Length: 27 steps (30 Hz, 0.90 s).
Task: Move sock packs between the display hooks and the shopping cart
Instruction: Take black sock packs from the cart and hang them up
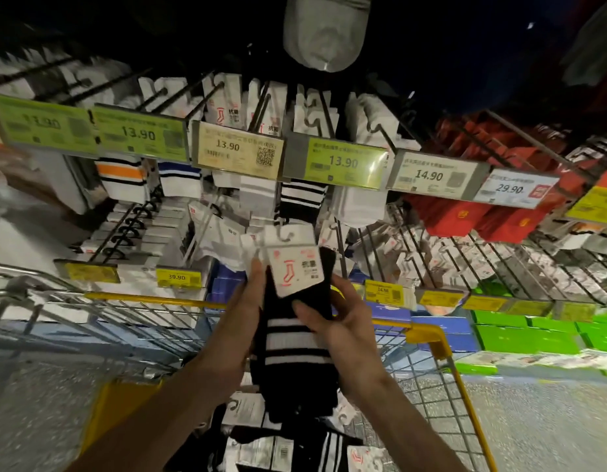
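I hold a black sock pack (291,349) with white stripes and a white card label upright above the shopping cart (441,338). My left hand (247,301) grips its left edge near the label. My right hand (336,321) grips its right side, thumb across the front. The pack's white plastic hanger points up toward the display hooks (285,107). More black-and-white sock packs (295,444) lie in the cart below my forearms.
Rows of hooks carry white, striped and red sock packs, with price tags (343,161) along the front rail. Lower hooks (431,253) and green and blue boxes (533,332) sit behind the cart. A grey sock form (324,32) hangs overhead.
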### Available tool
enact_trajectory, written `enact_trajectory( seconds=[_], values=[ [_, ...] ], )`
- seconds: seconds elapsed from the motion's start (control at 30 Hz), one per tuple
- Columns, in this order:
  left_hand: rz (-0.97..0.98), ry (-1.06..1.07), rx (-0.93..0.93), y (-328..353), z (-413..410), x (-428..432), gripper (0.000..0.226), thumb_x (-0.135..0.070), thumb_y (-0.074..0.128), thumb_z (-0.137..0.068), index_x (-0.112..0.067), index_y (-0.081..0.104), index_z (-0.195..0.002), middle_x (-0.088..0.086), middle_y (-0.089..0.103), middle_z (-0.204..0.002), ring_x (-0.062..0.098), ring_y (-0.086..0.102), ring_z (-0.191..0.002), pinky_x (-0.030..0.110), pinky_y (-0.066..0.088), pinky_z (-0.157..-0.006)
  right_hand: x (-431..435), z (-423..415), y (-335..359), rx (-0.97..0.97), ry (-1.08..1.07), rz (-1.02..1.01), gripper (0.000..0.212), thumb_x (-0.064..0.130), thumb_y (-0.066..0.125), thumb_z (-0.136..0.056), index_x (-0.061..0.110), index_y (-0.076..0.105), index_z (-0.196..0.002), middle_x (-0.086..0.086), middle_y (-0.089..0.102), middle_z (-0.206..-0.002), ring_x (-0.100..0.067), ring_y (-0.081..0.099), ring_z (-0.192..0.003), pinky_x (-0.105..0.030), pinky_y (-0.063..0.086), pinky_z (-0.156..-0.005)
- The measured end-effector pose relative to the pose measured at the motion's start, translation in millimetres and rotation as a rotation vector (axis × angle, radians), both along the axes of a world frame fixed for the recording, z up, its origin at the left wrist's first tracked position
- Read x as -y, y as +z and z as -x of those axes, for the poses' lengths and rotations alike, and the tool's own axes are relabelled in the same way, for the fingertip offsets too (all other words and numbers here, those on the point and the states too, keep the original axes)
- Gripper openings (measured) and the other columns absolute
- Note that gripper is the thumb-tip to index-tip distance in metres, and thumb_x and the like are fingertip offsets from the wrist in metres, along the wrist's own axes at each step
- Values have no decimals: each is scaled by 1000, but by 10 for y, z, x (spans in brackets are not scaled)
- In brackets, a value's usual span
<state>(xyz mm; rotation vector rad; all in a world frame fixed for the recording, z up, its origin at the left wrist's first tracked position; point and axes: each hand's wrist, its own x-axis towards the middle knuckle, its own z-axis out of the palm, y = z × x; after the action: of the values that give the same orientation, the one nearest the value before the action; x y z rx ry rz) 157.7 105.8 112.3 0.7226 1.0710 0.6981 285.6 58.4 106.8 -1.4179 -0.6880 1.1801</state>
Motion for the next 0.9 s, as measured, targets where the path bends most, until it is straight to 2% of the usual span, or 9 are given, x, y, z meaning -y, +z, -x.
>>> enact_trajectory(
  seconds=[0.03,0.07,0.17,0.23,0.3,0.37,0.5,0.7,0.9],
  values=[
    [25,1,2,-35,17,-28,82,-87,58,-64,-39,58,-131,-1,67,-128,26,65,-115,51,47,-102,-15,-23,0,-70,-33,18,47,-3,75,-79,22,59,-116,1,73,-110,-23,68,-105,-49,52,-97],
    [9,11,-7,-47,25,-38,77,-83,61,-67,-42,56,-132,-4,66,-129,24,64,-116,50,47,-102,-27,-46,4,-140,-55,28,43,-3,72,-81,19,58,-115,-2,73,-108,-26,68,-105,-50,51,-97],
    [-162,46,-22,-56,22,-35,43,-40,63,-91,-38,55,-133,-11,67,-126,12,63,-117,42,47,-103,-40,-84,49,-283,-68,12,39,0,68,-84,12,56,-119,-7,73,-110,-31,68,-104,-53,51,-96],
    [-284,75,-63,-23,-7,-29,40,-28,63,-93,-33,56,-132,-15,68,-122,3,63,-114,31,50,-99,-34,-90,83,-191,-51,-52,36,2,66,-88,13,57,-122,-3,72,-115,-23,67,-109,-47,50,-99],
    [-365,150,-99,0,-45,-30,35,-24,63,-93,-30,59,-127,-19,71,-110,-7,65,-101,12,53,-81,-14,-93,104,4,-37,-122,34,7,65,-90,18,58,-122,5,70,-117,-12,64,-113,-37,49,-99],
    [-410,191,-129,23,-59,-30,29,-21,63,-93,-32,60,-120,-25,71,-100,-13,64,-94,3,48,-68,11,-100,103,146,-35,-181,33,11,68,-89,20,61,-120,9,70,-115,-8,63,-113,-31,49,-96],
    [-484,187,-120,55,-67,-13,31,-20,62,-93,-33,59,-120,-19,72,-109,-8,64,-104,6,49,-75,-10,-111,176,124,-40,-257,25,11,66,-90,19,65,-114,9,72,-112,-7,64,-111,-23,51,-93],
    [-560,265,-109,111,-76,-78,29,-20,60,-95,-24,60,-124,-22,71,-108,-6,65,-103,7,49,-76,-205,-108,265,-38,-106,-277,24,9,60,-94,17,64,-116,4,72,-115,-9,64,-113,-28,50,-98],
    [-557,262,-130,76,-54,-152,30,-25,61,-95,-25,60,-125,-18,72,-110,-3,66,-105,8,51,-77,-366,-42,328,-67,-107,-250,16,12,62,-94,14,67,-109,0,74,-108,-14,68,-106,-33,53,-95]
  ],
)
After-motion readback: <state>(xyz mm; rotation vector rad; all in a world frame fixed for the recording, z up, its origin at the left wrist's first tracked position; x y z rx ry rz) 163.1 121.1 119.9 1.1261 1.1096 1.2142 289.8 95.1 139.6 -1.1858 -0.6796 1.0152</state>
